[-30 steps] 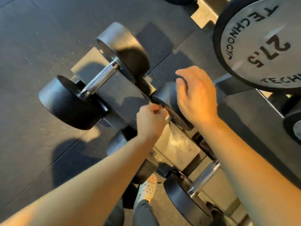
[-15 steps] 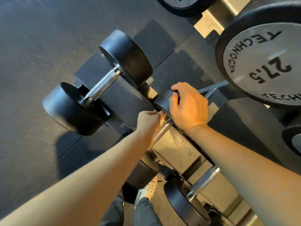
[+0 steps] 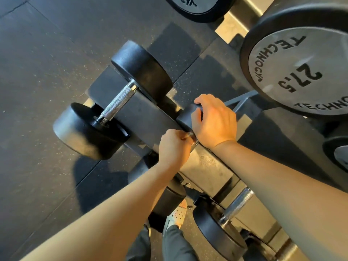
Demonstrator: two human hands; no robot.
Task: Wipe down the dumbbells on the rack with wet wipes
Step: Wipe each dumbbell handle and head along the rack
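Note:
A small black dumbbell (image 3: 185, 117) lies on the lower shelf of the rack (image 3: 207, 170), mostly covered by my hands. My right hand (image 3: 214, 121) curls over its far head. My left hand (image 3: 174, 147) is closed round its chrome handle; a sliver of pale material shows between the fingers, and I cannot tell whether it is a wipe. A bigger black dumbbell (image 3: 120, 102) with a knurled chrome handle rests to the left on the same shelf. Another dumbbell (image 3: 235, 206) lies at the lower right.
A large dumbbell head marked 27.5 (image 3: 301, 72) fills the upper right on a higher shelf, with another head (image 3: 195, 6) at the top edge. Dark rubber floor tiles (image 3: 47, 63) spread to the left. My legs and a shoe (image 3: 177, 215) show below the rack.
My right hand came down from above the small dumbbell and now curls over its far head. My left hand stayed on the handle. The view has tilted, so the rack sits lower in the frame.

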